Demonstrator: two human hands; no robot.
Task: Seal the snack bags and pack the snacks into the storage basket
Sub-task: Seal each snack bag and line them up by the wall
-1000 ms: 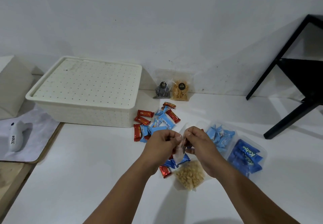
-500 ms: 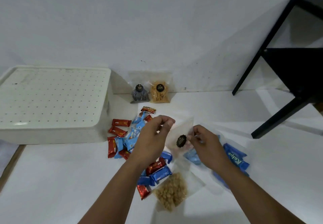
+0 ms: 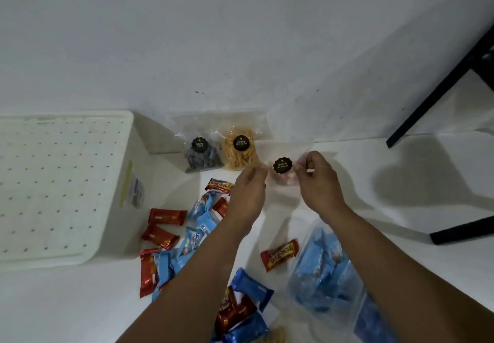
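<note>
Hands first: the left hand [image 3: 247, 182] and right hand [image 3: 315, 179] are both out at the far side of the desk [image 3: 401, 195] now, each pinching one side of a small clear snack bag [image 3: 282, 175] with a round black label and pinkish bits inside. Half a second ago that same bag was held up closer in, over the pile of wrapped snacks; now it's down by the wall, just right of the orange stick-snack bag [image 3: 240, 152] and the dark snack bag [image 3: 201, 155], so three labelled bags sit in a row there. Can't tell if its bottom is actually touching the desk.

Near the left wrist there's the scatter of red wrapped bars [image 3: 167, 217] and light blue packets [image 3: 200, 225], same spots as before. One red bar [image 3: 279, 254] lies between the two forearms. Dark blue packets [image 3: 251, 289] sit nearer, and a clear bag of blue snacks [image 3: 323, 275] is under the right forearm.

Far left is the white storage basket [image 3: 128, 182], lid with dots still on. Black furniture legs [image 3: 438, 80] at the far right.
</note>
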